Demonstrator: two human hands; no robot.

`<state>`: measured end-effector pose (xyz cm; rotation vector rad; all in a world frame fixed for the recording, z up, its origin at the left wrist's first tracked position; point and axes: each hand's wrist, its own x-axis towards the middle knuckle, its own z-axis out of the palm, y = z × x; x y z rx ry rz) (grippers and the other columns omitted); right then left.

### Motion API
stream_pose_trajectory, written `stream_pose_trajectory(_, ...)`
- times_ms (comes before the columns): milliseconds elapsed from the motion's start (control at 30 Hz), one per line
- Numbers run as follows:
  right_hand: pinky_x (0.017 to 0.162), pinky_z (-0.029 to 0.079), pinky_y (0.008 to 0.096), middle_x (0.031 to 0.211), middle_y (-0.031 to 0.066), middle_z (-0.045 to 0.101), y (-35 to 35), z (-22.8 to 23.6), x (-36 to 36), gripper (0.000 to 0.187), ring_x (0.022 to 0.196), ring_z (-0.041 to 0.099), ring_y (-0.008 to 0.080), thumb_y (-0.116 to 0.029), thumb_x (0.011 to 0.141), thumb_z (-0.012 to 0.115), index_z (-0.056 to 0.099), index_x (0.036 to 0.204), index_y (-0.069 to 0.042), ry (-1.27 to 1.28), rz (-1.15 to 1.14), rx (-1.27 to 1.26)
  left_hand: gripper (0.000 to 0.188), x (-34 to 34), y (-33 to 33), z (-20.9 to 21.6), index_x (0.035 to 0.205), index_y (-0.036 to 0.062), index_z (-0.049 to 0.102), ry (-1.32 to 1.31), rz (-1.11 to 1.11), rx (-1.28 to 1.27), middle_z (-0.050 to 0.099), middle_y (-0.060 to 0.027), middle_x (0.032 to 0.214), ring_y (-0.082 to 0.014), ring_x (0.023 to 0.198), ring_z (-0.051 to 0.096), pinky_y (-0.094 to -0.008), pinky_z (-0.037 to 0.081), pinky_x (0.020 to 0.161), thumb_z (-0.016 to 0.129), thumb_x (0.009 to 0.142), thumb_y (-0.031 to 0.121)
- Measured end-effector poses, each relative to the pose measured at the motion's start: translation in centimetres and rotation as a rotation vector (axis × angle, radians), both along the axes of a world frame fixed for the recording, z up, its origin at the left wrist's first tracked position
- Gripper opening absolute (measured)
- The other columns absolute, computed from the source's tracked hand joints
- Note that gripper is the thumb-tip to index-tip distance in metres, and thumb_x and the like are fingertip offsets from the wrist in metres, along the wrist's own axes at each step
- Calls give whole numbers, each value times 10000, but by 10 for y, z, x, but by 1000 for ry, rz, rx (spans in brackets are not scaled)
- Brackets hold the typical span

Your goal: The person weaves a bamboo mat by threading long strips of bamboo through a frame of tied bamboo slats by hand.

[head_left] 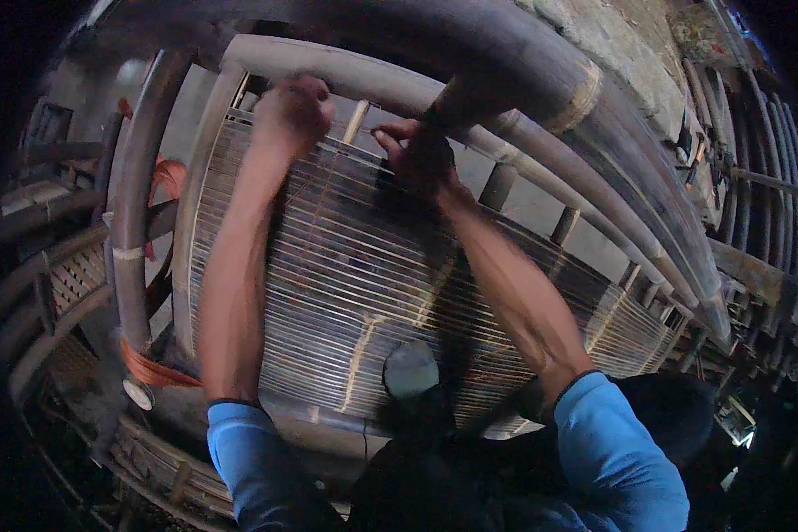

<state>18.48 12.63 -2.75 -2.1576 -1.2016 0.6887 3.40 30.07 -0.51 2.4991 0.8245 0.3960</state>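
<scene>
Thin bamboo slats lie side by side in a panel (pixel 328 284) inside a frame of thick bamboo poles. At its far left edge, my left hand (pixel 294 115) is curled closed and slightly smeared by motion; what it grips is hidden. A short distance to its right, my right hand (pixel 417 160) is closed with thumb and finger pinched together, over the far edge of the slats. Anything between those fingers is too small to make out. Faint thin reddish strands (pixel 315 199) run over the slats below my left hand. Just beyond both hands passes the frame's pale bamboo rail (pixel 346 69).
A thick dark bamboo pole (pixel 505 53) arches across the far side. On the left stands an upright pole (pixel 133 195), with an orange strip of cloth (pixel 155 368) near its foot. More bamboo poles (pixel 776 177) are stacked at the far right. A pale rounded object (pixel 410 368) shows over the slats.
</scene>
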Motion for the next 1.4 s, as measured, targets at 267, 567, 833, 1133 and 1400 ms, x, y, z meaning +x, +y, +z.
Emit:
stream_pose_trajectory(267,918,494,386,1006,104,723,-35,69,3,258,1024,670,254,-322,939,616,731,998,-99,468,117,236,736,-7,-56,88,1477,123,439,-249,-34,-1366,724,-185,1056,-245,714,659,-378,552,692,655,774,87)
stream_pose_trajectory(567,943,488,395,1032,116,710,-49,47,24,331,1003,659,293,-396,941,608,722,1024,-96,251,25,181,286,-187,-104,137,963,-35,641,-85,449,-483,561,-18,786,-110,790,506,-270,426,772,575,1001,241)
stream_pose_trajectory(833,996,458,435,1141,163,691,-49,18,32,557,1095,632,366,-547,995,415,703,1098,-82,132,103,-220,347,-487,-222,191,1217,18,636,728,1228,-409,659,-115,1052,-235,1007,594,-359,460,864,561,998,276)
stream_pose_trajectory(1133,935,483,458,1041,204,694,-67,29,19,555,991,654,394,-525,1003,384,708,1009,-74,15,36,-227,357,-122,-80,92,1082,-3,673,6,276,163,660,-219,1077,-397,1037,612,-443,485,900,687,900,304)
stream_pose_trajectory(1400,878,491,427,1046,222,678,-60,50,14,504,1024,639,399,-483,990,469,692,1030,-33,48,1,-256,361,-50,-22,-4,1052,35,630,52,66,329,648,-180,1084,-370,1074,596,-480,386,1064,599,943,378)
